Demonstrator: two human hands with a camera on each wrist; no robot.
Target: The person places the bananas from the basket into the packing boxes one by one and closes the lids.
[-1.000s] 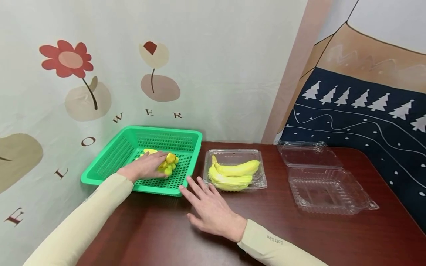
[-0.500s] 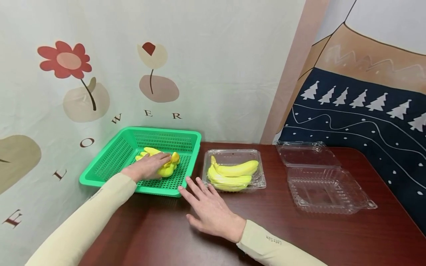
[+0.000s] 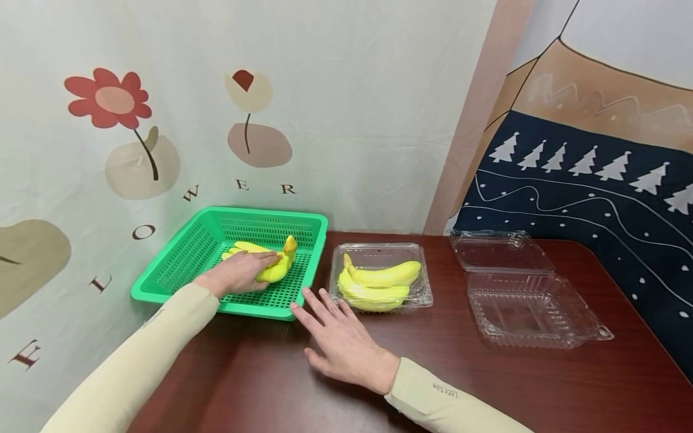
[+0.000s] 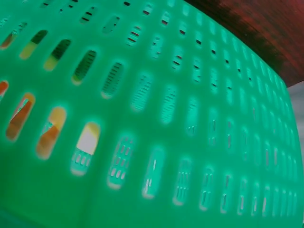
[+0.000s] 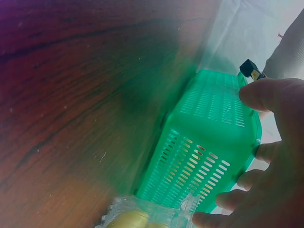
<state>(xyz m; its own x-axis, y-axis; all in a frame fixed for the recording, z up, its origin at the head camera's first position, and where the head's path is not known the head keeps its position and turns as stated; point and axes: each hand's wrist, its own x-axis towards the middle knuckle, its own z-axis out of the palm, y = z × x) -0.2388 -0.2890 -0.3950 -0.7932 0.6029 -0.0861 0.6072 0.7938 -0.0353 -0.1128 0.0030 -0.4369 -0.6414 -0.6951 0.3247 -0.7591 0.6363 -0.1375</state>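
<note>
In the head view my left hand point(image 3: 238, 273) reaches into a green plastic basket point(image 3: 162, 282) and grips a bunch of bananas point(image 3: 276, 272) from above. The bunch's brownish stem end points up and away, right of the fingers. More yellow banana point(image 3: 246, 246) shows behind the hand; the rest is covered by it. Only the basket's slotted wall point(image 4: 156, 123) fills the left wrist view. My right hand point(image 3: 349, 346) has its fingers spread, with the fingertips by the basket's near right corner and the clear box point(image 3: 425, 294) of bananas point(image 3: 384, 275).
On the right of the brown table point(image 3: 260, 367) lies an opened clear plastic clamshell point(image 3: 533, 307), its lid point(image 3: 500, 252) folded back. A printed curtain point(image 3: 368, 120) hangs close behind the basket and boxes.
The banana bunch under my left hand has turned, its stem end swinging up and away while the greenish tips have gone out of sight. My right hand stays where it was.
</note>
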